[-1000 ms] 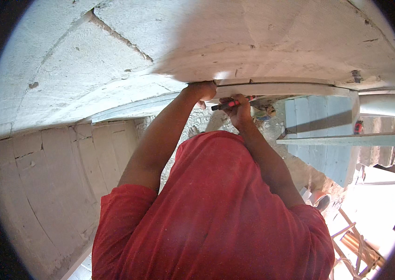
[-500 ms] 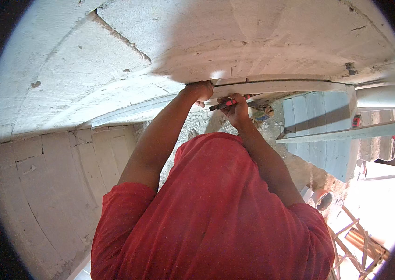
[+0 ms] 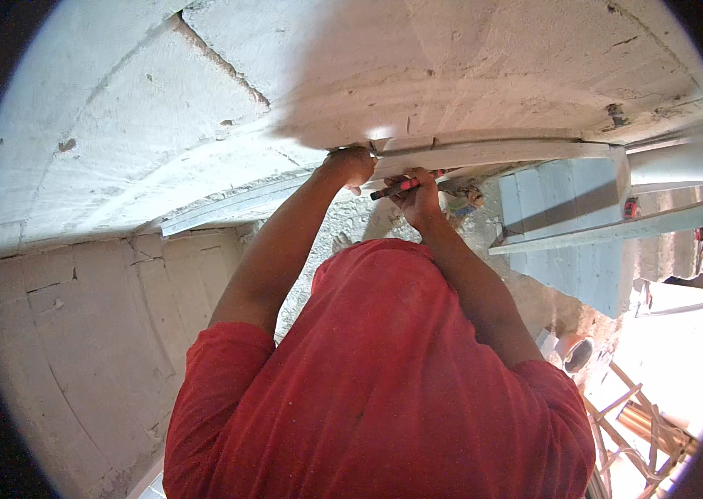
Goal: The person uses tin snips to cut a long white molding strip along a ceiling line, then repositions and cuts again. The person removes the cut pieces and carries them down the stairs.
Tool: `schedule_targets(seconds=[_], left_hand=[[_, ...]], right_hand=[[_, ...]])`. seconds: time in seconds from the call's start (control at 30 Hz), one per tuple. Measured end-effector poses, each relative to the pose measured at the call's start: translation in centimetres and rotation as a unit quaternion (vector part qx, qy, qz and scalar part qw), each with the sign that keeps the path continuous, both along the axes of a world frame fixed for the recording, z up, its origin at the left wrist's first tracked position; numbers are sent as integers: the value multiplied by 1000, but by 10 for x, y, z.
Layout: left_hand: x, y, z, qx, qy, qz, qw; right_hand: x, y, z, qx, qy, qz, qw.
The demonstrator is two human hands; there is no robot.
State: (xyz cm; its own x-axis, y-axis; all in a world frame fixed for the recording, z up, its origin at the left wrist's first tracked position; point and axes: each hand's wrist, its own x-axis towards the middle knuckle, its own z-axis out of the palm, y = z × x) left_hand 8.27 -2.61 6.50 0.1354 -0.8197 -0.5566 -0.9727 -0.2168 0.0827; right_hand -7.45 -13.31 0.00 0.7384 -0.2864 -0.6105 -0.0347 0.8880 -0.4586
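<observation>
Held near each other beyond the red shirt (image 3: 376,374), the left hand (image 3: 354,166) and the right hand (image 3: 423,200) work along a long pale board (image 3: 505,153). The left hand is curled at the board's upper edge, close against the whitish wall (image 3: 518,75); its fingertips are partly hidden, so whether they pinch anything cannot be told. The right hand, a little lower, has its fingers closed around a slim red-and-black tool (image 3: 389,190). The tool lies aslant just below the board, its black end toward the left hand and its other end rising to the right; whether that end touches the board is unclear, and so is the exact kind of tool.

The board runs along the wall and looks bowed through the lens. A dark shadow spreads over the wall above the left hand. Below the board, rough, pale ground (image 3: 310,266) shows between the forearms. On the left stands a grey block wall (image 3: 85,333) with cracked joints. To the right are pale blue planks (image 3: 567,200) with a narrow pale bar (image 3: 617,234) crossing them. Farther down on that side lie an orange pipe (image 3: 567,346) and thin wooden strips (image 3: 615,402) in bright light.
</observation>
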Motion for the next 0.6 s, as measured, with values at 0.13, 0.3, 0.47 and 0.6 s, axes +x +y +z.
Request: schedule_targets(seconds=[0.13,0.3,0.47,0.6], left_hand=[[-9,7,2,-2,28,42,999],[-19,17,0,-90,108,188,972],[-37,21,23,-66,166,293,939],[-52,28,38,-82,201,319,922]], right_hand=[[-4,4,2,6,-12,-18,1000],[-15,10,8,-5,-13,-30,999],[-28,13,14,-4,-30,-29,999],[-40,21,23,-20,-49,-42,998]])
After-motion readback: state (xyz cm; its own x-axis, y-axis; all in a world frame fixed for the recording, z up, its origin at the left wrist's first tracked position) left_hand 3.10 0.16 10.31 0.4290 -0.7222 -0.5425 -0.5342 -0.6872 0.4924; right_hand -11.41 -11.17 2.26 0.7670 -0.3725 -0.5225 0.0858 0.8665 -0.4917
